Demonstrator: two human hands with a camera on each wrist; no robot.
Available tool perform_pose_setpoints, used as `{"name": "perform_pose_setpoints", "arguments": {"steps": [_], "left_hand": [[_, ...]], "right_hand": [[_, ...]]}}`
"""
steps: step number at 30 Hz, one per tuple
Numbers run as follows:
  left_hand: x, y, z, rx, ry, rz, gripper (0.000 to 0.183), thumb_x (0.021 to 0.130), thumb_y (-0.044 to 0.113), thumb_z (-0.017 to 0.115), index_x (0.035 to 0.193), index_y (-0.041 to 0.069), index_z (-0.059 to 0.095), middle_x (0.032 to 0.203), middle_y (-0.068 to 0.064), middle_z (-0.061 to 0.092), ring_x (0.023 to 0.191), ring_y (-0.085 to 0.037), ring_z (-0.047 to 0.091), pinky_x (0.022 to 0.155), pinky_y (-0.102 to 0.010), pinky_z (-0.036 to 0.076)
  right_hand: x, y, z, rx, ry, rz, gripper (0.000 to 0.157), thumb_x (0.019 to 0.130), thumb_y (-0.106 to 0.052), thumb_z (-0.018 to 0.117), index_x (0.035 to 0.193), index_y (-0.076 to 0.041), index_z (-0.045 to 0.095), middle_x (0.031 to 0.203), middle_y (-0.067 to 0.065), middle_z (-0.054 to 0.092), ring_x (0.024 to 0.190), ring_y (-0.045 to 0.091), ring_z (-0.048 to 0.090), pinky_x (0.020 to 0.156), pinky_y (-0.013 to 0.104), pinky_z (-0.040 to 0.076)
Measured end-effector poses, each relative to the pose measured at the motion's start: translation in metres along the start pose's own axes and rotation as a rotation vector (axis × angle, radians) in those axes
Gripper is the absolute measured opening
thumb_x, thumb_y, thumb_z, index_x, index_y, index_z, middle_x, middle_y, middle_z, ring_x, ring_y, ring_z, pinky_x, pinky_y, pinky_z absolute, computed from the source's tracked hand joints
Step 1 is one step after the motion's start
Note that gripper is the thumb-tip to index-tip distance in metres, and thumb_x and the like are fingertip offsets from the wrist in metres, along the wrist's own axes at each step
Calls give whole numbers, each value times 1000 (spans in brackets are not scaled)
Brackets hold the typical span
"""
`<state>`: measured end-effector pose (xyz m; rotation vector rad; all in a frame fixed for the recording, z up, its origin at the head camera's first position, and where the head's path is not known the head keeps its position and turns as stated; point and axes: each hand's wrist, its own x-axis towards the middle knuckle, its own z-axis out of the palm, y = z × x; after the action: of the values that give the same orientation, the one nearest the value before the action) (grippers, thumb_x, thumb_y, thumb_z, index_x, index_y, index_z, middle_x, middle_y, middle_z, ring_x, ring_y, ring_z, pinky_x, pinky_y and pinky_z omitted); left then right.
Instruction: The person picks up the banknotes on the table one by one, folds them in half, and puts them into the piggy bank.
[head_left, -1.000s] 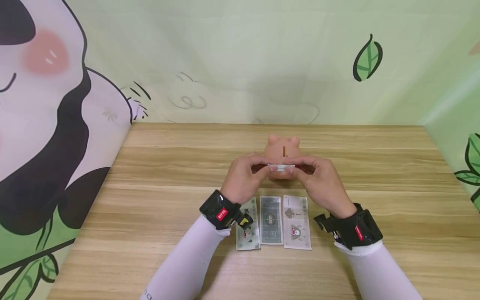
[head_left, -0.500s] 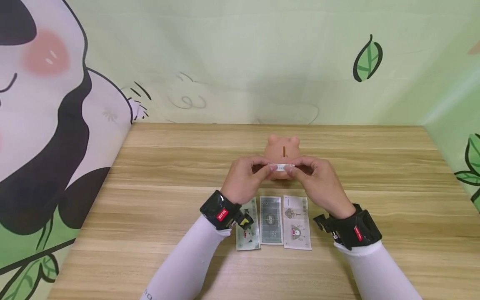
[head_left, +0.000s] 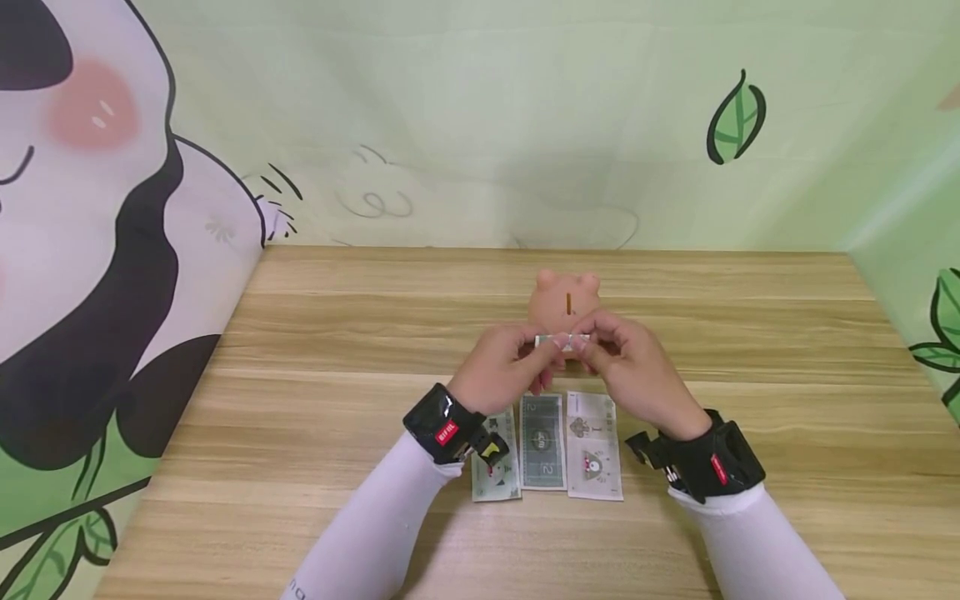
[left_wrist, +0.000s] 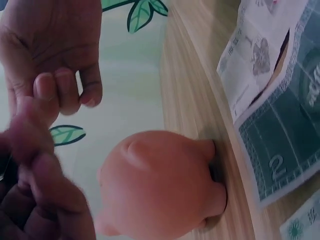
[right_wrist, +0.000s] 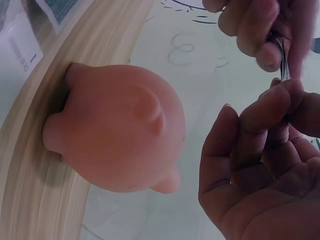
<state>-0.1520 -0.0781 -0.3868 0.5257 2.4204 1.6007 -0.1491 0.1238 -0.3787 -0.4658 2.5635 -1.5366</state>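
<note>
Both hands meet at a small folded banknote (head_left: 545, 342) held level in front of the piggy bank. My left hand (head_left: 501, 367) pinches it between thumb and fingers, its thumb near the middle. From the other side, my right hand (head_left: 637, 367) pinches it too, the two thumb tips nearly together. Behind the fingers stands the pinkish piggy bank (head_left: 553, 307), a narrow slot (head_left: 568, 303) in its top. The right wrist view catches the note edge-on as a thin folded edge (right_wrist: 285, 65) between the fingers.
Three flat play banknotes lie side by side nearer the body: a green one (head_left: 497, 483) partly under the left wrist strap, a dark one marked 2 (head_left: 542, 442), and a pale one (head_left: 594, 446). A printed cloth backdrop (head_left: 450, 125) rises behind the wooden table (head_left: 337, 333).
The left hand has shifted slightly toward the body, its thumb sliding inward along the folded banknote. The note sits slightly lower, and some left fingers now show beneath it. The piggy bank stays put.
</note>
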Motion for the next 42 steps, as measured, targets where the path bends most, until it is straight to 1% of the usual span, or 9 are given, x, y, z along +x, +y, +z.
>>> {"name": "perform_pose_setpoints", "arguments": {"steps": [6,10,14,22,27,31,34,38,42], "left_hand": [[-2,0,1,4,-21,31,40,111,30,49,89,1,65,63,1,60,57,-11,53,53,-23,44],[-2,1,1,19,-10,29,38,111,29,48,86,5,65,63,2,60,55,-10,50,52,-22,40],[-2,2,1,11,-5,22,35,111,28,49,83,13,64,61,2,59,53,-11,45,50,-22,36],[-1,0,2,-63,-3,26,36,110,33,52,85,12,68,62,0,58,55,-13,47,52,-23,37],[-1,-2,2,-63,-9,10,41,108,40,54,84,10,68,61,0,57,52,-13,43,48,-24,32],[-1,-1,2,-64,-64,17,47,110,41,49,81,8,66,59,1,56,52,-13,44,50,-24,33],[-2,0,3,-85,-105,20,50,112,39,44,80,7,65,57,1,54,52,-12,45,51,-23,36],[-3,2,2,-82,-106,24,51,112,36,43,77,3,62,55,3,51,50,-12,44,50,-23,36],[-3,3,-1,-83,-107,10,50,113,34,43,76,5,60,55,3,49,50,-12,44,51,-23,36]], "right_hand": [[0,-1,3,43,-45,-17,9,106,-12,56,105,-9,64,82,15,59,74,32,57,64,27,47],[0,1,6,102,-69,-16,15,109,-17,50,109,-8,62,81,12,58,73,26,57,64,26,46],[0,1,8,134,-45,-28,17,110,-16,48,109,-5,62,80,9,57,71,18,55,64,28,46],[-2,-4,8,79,24,-41,13,108,-13,54,103,-8,65,69,3,49,61,14,45,56,25,39],[-3,-6,7,45,32,-37,11,107,-13,56,104,-10,67,72,3,54,69,16,51,63,26,45],[-4,-8,7,70,12,-46,12,106,-11,56,106,-8,67,85,4,68,79,16,61,73,25,54],[-5,-8,7,90,-4,-61,12,106,-10,55,107,-8,67,81,6,66,72,14,59,66,23,52],[-4,-7,6,117,-34,-79,13,107,-11,53,105,-8,65,69,6,51,59,17,48,55,25,40],[-4,-5,5,131,-65,-83,16,109,-15,51,103,-6,64,71,6,53,63,19,52,60,26,43]]}}
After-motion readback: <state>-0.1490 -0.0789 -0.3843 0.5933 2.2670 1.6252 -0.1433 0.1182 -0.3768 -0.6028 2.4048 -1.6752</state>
